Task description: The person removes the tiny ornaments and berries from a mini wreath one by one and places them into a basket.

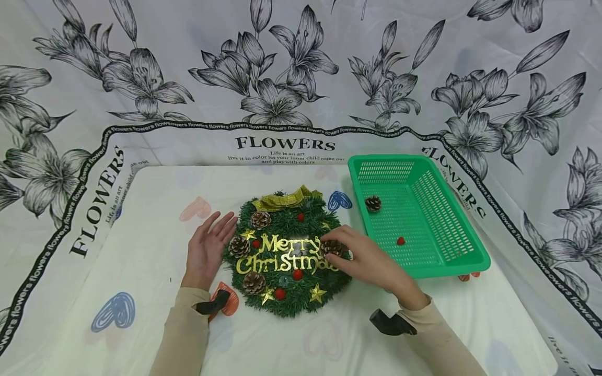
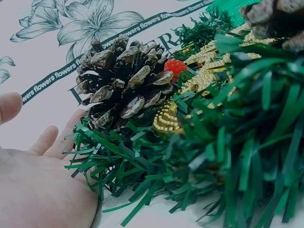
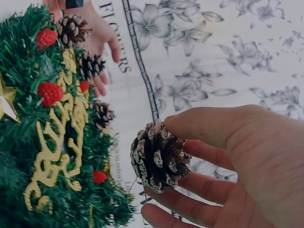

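Observation:
A green tinsel wreath (image 1: pixel 291 308) lies on the table, bearing gold "Merry Christmas" lettering (image 1: pixel 263 265), a gold bow (image 1: pixel 287 200), stars, red berries and several pinecones. Over its right side, my right hand (image 1: pixel 364 258) pinches a pinecone (image 3: pixel 159 159) between thumb and fingers; a thin wire hangs from the cone in the right wrist view. At the wreath's left edge my left hand (image 1: pixel 207 248) lies with its fingers extended, palm toward the greenery. Beside that hand, a pinecone (image 2: pixel 123 83) sits on the wreath next to a red berry (image 2: pixel 175 68).
To the right of the wreath stands a green plastic basket (image 1: pixel 451 209) with slotted walls. Inside it lie a loose pinecone (image 1: pixel 373 203) and a red berry (image 1: pixel 401 241). A white cloth with heart prints (image 1: pixel 113 312) covers the table; a flower-printed curtain (image 1: pixel 291 62) hangs behind.

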`<state>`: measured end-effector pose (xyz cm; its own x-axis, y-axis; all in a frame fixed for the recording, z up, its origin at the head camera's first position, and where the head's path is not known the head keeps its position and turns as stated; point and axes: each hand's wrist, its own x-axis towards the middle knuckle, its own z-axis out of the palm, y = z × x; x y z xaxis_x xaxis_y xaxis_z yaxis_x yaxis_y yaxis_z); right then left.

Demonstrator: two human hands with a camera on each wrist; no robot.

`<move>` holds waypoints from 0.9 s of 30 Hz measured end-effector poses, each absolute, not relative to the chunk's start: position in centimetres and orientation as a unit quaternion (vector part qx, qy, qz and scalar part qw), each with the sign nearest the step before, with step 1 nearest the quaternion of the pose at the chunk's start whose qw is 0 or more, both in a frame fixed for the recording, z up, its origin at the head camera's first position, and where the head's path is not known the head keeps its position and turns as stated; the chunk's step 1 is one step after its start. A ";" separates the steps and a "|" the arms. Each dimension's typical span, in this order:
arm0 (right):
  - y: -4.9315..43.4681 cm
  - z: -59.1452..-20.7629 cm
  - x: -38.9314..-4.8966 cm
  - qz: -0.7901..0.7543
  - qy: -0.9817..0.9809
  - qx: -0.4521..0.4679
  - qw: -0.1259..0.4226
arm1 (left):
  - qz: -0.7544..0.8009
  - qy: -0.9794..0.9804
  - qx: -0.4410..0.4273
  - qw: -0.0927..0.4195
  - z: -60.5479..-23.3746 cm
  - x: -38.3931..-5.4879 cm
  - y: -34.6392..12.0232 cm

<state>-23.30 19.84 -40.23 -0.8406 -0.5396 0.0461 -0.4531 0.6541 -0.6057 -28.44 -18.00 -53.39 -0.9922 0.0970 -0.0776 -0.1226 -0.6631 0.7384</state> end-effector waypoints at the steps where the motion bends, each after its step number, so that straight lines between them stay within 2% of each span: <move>1: 19.9 -40.1 -23.4 -0.313 0.906 -0.276 0.067 | 0.912 0.406 -0.016 0.061 -53.4 -28.4 -18.0; 27: 20.9 -38.0 -24.6 -0.306 0.916 -0.252 0.055 | 0.915 0.399 -0.015 0.060 -53.6 -28.5 -18.1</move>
